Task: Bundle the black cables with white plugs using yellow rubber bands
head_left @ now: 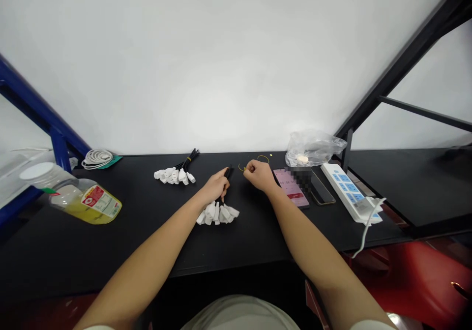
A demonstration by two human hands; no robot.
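Gripping blk cords (227,173) w/ L hand (216,185), plugs (217,214) below.

On the bench (254,241) — a bottle (86,201) at left, plug cable bundles (175,173) mid-way, a power strip (346,190) at right.

Left grip (216,185) hides part of the black cable (228,172); yellow wire (263,158) too fine to trace where it passes into right grip (259,176); at 3 o'clock, pink phone screen (285,182) partly pixel-blurred; at 9 o'clock, bottle label (101,201) too small to read.
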